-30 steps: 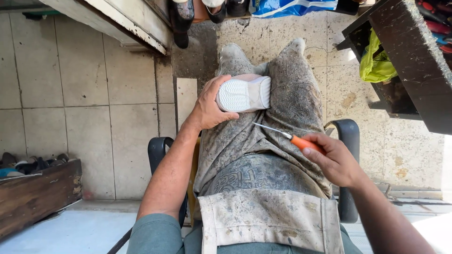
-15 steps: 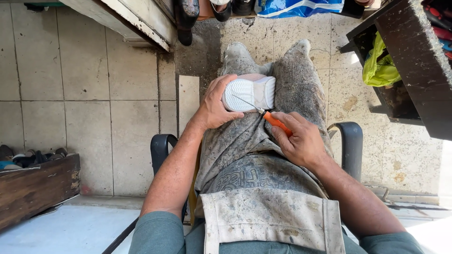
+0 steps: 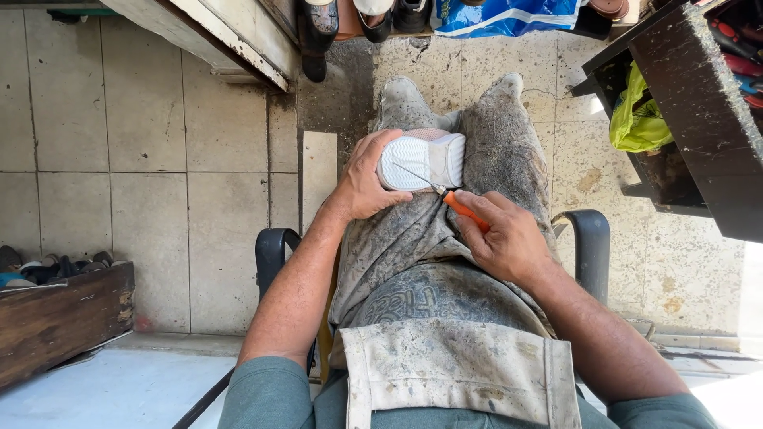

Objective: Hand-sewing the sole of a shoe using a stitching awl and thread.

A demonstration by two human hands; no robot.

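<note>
**White shoe sole being worked with an awl on the lap**

A wooden crate [image 3: 56,314] of shoes is sitting at the far left on the tiled floor [image 3: 119,119]. The left hand [image 3: 367,179] is gripping a white shoe [image 3: 425,159], sole up, fingers curling over its toe end and pressing it onto the knees. The shoe is resting on a stained grey apron [image 3: 445,349] covering the lap. The right hand [image 3: 505,238] is closing around an orange-handled awl [image 3: 445,197], its thin metal tip touching the sole. Black chair armrests [image 3: 588,238] are flanking the legs. A yellow-green bag [image 3: 636,115] is lying under a dark workbench [image 3: 699,103] at the right.
</note>
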